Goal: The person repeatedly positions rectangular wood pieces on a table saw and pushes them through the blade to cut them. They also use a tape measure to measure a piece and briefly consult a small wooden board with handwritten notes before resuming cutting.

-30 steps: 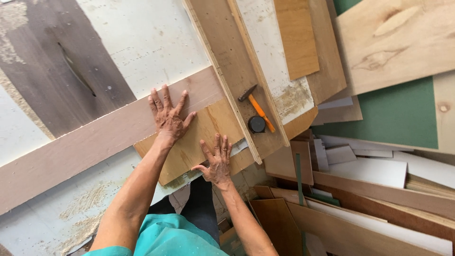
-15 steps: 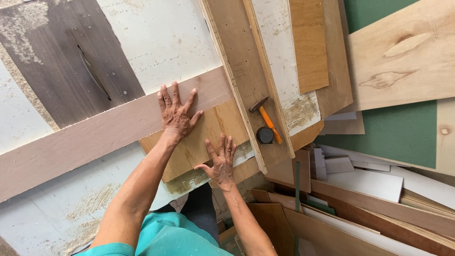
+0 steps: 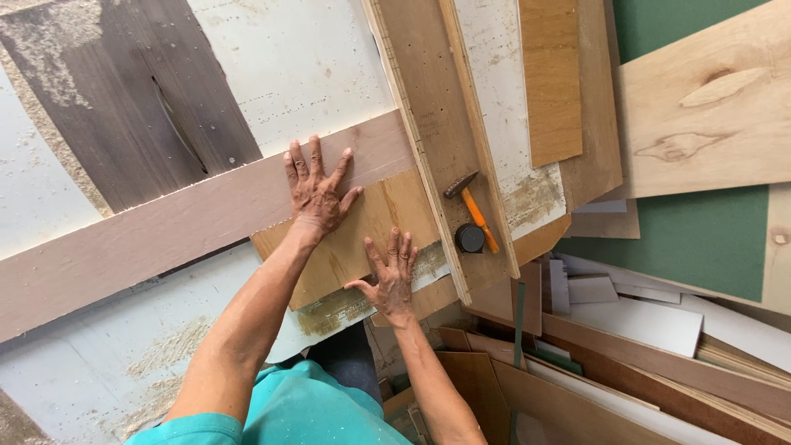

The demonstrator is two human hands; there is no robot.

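A small plywood panel [image 3: 362, 239] is lying flat on the counter [image 3: 99, 363], near the middle of the view, one long edge butted against a long pinkish-brown board [image 3: 165, 235] that crosses the counter diagonally. The panel is being pressed down by both hands. The left hand [image 3: 317, 194] is laid flat with fingers spread, straddling the seam between panel and board, likely so that the two stay tight together and neither slips. The right hand [image 3: 391, 272] is laid flat on the panel's near edge, fingers spread, palm down. Neither grip is closed on anything; both are open and pressing only.

The panel's right end is stopped against a long wooden straightedge strip [image 3: 420, 156] running away from the person, which appears to serve as a fence. Just beside it, on a wider plank, a hammer [image 3: 471, 206] with an orange handle is lying, with a round black tape measure [image 3: 470, 238] touching its handle end; both seem parked within reach.

A slot with a saw blade [image 3: 177, 124] is visible in the dark grey part of the counter, well apart from the hands. Sawdust is scattered over the white surface. Offcuts and stacked boards [image 3: 626, 346] are piled to the right, over a green floor [image 3: 700, 239].
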